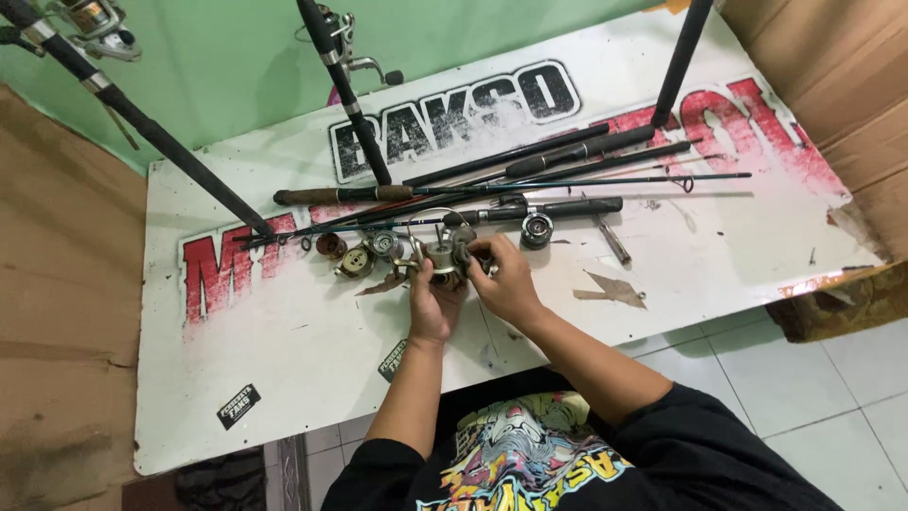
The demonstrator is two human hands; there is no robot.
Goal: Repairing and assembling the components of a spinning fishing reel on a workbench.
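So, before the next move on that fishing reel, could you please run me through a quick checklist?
1. Fishing reel supported: ok, left hand grips it from below, over the white board.
2. Right hand placement: ok, its fingers are on the reel's right side.
3. Loose parts within reach: ok, small round parts lie left of the reel, a spool to its right.
4. Rods clear of the hands: ok, they lie behind the reel.
5. Small fasteners accounted for: cannot tell, too small.
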